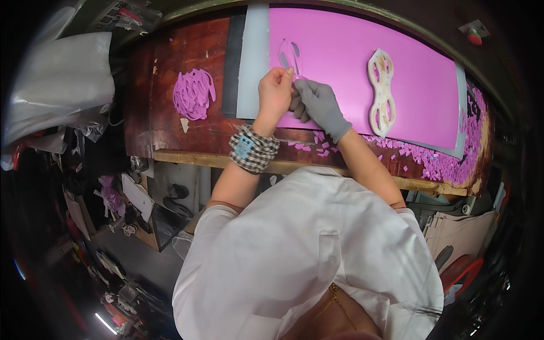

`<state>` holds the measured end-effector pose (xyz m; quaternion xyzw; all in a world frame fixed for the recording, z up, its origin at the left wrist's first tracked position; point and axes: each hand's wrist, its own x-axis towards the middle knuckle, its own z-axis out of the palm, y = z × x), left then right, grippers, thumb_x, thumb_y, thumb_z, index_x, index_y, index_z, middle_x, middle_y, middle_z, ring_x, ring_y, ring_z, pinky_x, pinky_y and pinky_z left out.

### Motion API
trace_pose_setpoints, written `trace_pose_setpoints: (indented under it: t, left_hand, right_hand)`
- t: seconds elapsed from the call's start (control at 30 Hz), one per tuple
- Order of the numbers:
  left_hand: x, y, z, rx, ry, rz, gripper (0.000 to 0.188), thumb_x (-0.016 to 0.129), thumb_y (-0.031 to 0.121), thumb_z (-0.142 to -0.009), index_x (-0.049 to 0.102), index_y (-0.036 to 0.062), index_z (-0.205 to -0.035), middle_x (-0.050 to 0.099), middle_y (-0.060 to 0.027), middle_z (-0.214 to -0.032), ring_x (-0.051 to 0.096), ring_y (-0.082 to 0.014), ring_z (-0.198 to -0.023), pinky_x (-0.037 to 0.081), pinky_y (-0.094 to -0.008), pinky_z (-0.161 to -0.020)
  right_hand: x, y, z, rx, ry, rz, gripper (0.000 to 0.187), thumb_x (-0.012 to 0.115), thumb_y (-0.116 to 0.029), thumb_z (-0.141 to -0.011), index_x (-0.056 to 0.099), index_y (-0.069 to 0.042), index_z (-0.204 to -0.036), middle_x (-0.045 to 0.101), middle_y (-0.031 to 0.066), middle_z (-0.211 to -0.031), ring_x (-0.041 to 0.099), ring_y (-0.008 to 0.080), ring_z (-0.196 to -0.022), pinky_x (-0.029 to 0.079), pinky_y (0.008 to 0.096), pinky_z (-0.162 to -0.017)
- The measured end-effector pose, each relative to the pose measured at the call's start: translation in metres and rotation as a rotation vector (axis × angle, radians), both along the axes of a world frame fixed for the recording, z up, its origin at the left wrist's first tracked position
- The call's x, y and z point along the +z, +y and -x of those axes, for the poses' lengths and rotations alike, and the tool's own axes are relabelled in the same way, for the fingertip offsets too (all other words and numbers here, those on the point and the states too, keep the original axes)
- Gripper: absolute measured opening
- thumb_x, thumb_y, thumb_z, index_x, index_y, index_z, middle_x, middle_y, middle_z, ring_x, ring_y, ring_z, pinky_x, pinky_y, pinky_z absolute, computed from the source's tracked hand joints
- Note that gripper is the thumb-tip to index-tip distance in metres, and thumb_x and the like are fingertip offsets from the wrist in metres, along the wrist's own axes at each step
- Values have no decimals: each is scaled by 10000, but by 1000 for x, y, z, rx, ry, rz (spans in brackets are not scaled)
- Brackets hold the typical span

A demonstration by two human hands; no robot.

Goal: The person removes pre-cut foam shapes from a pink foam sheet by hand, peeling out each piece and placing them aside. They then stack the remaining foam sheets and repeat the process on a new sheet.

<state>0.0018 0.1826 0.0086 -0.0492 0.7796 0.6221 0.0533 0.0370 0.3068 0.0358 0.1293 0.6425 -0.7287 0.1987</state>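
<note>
My bare left hand [274, 93] pinches the lower end of a thin pink cut-out piece [297, 55] with long openings in it. Close beside it, my right hand [324, 105] in a grey glove has its fingers closed at the same end, and what lies between them is mostly hidden. Both hands are over the left part of a large pink sheet [334, 56]. Right of them, a white cutting mould [381, 85] with a narrow waist and pink showing through its slots rests on the sheet.
A heap of pink cut-outs [194, 94] lies on the red-brown table [153, 119] at the left. Small pink scraps [447, 167] are piled at the right end and scattered along the front edge. A grey board [253, 62] lies under the sheet. Clear plastic bags [62, 79] hang left.
</note>
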Motion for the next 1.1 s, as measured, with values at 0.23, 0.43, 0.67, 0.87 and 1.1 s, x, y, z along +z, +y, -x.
trace_pose_setpoints:
  t: [0.23, 0.43, 0.67, 0.87, 1.1]
  left_hand:
    - [3, 24, 20, 55, 500, 441, 245, 589, 198, -888, 581, 29, -712, 591, -177, -616, 593, -364, -573, 462, -438, -535]
    - [-7, 33, 53, 107, 700, 689, 287, 583, 203, -874, 551, 50, -634, 562, -165, -549, 569, -372, -503, 445, -473, -478]
    - [-4, 33, 62, 107, 564, 656, 310, 580, 251, -882, 592, 34, -661, 575, -179, -574, 576, -378, -536, 464, -458, -515]
    - [7, 6, 37, -274, 181, 31, 260, 672, 255, -875, 675, 1, -822, 637, -56, -660, 577, -127, -621, 447, -286, -561]
    - [0, -3, 17, -276, 132, -31, 202, 665, 188, -888, 689, -10, -858, 605, 29, -682, 504, -50, -650, 422, -229, -578]
  right_hand:
    - [-21, -6, -12, -254, 281, -170, 363, 548, -224, -951, 593, -13, -659, 525, 10, -531, 454, 56, -475, 366, 243, -428]
    - [-34, -5, -4, -380, 584, -471, 348, 564, -172, -924, 553, 2, -623, 489, 29, -508, 431, 62, -484, 373, 275, -456]
    - [-33, -3, 2, -271, 541, -578, 347, 553, -222, -918, 589, 3, -657, 536, 72, -524, 499, 119, -485, 405, 298, -472]
    - [-20, 12, 5, -207, 153, -73, 401, 529, -361, -934, 651, -14, -775, 603, 66, -598, 574, 140, -515, 449, 283, -477]
    - [0, 23, 14, -106, -106, 32, 411, 580, -378, -914, 667, 16, -836, 608, 73, -640, 559, 134, -508, 423, 257, -441]
